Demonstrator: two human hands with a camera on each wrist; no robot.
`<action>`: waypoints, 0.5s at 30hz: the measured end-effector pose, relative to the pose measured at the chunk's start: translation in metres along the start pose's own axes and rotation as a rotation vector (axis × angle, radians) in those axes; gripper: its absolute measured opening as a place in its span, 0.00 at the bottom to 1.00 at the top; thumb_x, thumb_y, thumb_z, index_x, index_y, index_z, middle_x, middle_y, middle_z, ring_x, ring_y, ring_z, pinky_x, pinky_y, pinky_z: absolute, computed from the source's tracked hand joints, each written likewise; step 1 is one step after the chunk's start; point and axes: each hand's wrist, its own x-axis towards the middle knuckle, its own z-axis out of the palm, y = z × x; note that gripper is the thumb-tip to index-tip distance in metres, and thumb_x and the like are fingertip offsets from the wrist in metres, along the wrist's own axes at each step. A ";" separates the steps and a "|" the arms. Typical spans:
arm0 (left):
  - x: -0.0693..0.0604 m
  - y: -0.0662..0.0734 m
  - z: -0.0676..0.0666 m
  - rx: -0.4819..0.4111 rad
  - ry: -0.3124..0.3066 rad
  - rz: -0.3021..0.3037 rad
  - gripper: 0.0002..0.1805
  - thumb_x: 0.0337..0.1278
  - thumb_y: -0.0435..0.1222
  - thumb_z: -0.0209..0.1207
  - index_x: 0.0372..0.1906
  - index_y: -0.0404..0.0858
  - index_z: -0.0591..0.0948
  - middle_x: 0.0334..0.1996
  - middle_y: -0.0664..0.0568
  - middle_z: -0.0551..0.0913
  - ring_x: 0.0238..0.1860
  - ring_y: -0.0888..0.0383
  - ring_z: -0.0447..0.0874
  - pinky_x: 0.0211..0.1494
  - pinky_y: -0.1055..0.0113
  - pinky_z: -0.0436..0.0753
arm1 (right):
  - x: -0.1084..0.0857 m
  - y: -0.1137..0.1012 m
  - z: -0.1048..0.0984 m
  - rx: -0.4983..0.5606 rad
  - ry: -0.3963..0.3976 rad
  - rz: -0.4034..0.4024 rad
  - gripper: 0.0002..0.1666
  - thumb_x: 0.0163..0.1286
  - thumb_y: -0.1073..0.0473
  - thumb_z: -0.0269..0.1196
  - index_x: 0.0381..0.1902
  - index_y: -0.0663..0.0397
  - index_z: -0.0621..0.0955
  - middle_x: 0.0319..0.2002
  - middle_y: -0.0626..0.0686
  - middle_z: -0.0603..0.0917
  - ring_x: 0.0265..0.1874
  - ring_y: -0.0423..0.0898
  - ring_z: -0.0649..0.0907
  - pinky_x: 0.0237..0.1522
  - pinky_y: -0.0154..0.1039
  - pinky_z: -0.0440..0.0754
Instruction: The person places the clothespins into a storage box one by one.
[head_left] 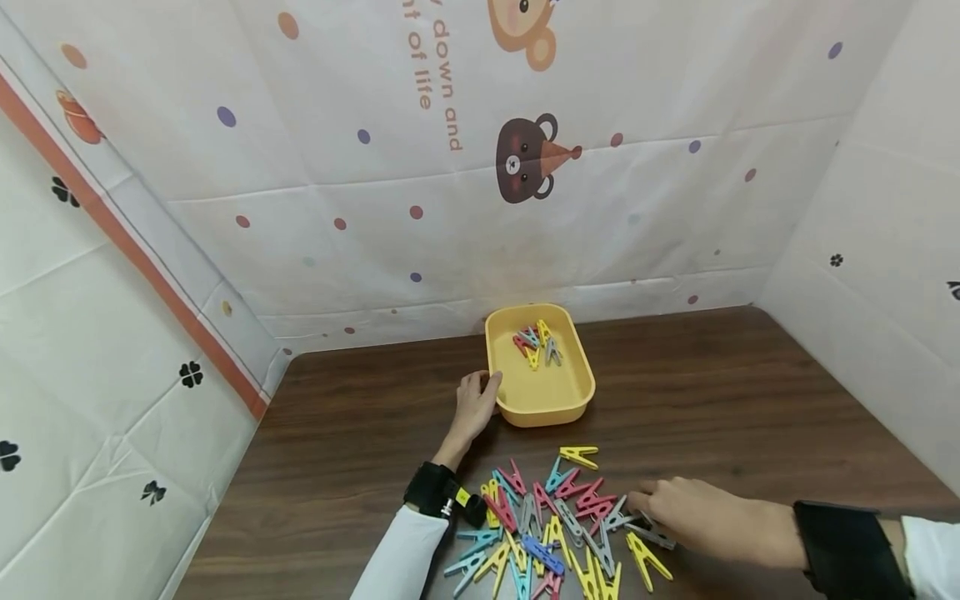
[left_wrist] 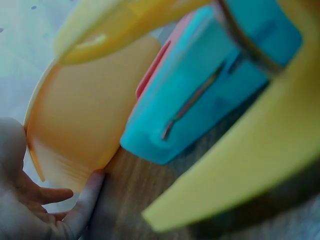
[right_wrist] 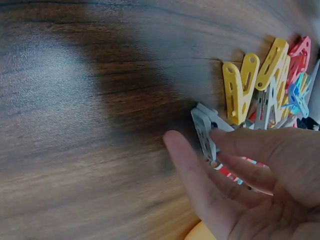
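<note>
The head camera sits high on the near side, looking forward and down over the table (head_left: 337,433) to the far curtain (head_left: 337,258), the widest view here. The left wrist one peers along the left hand (head_left: 474,407) toward the yellow tub (head_left: 542,392), so near the heap of clothespins (head_left: 542,554) that some loom large in front. The right wrist one looks closely along the right hand (head_left: 693,512). It shares the heap's right edge with the head view; the left shares the tub.

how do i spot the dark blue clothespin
On the brown table, find the clothespin pile in front of the yellow tray. Toward the pile's near side lies the dark blue clothespin, the only deep blue one among yellow, pink, grey and teal neighbours.
</note>
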 end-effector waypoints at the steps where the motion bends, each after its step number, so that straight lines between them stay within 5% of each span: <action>1: 0.000 0.000 0.000 0.000 -0.001 -0.004 0.36 0.78 0.57 0.45 0.73 0.33 0.67 0.76 0.37 0.58 0.75 0.42 0.57 0.55 0.57 0.87 | 0.001 0.000 0.000 0.010 0.005 -0.002 0.10 0.67 0.69 0.67 0.38 0.49 0.80 0.27 0.41 0.74 0.20 0.28 0.69 0.18 0.27 0.66; 8: 0.002 0.000 -0.005 -0.031 -0.042 -0.037 0.36 0.78 0.57 0.46 0.74 0.34 0.66 0.77 0.38 0.55 0.77 0.42 0.53 0.58 0.56 0.86 | 0.006 0.008 -0.003 0.063 0.049 0.002 0.11 0.67 0.70 0.67 0.37 0.49 0.78 0.25 0.41 0.77 0.19 0.28 0.71 0.18 0.26 0.66; 15: 0.005 -0.001 -0.012 -0.100 -0.102 -0.059 0.39 0.75 0.60 0.48 0.74 0.35 0.65 0.79 0.40 0.51 0.78 0.41 0.50 0.59 0.57 0.86 | 0.010 0.014 -0.009 0.089 0.067 -0.012 0.12 0.64 0.64 0.72 0.41 0.47 0.81 0.36 0.47 0.84 0.28 0.32 0.81 0.23 0.29 0.76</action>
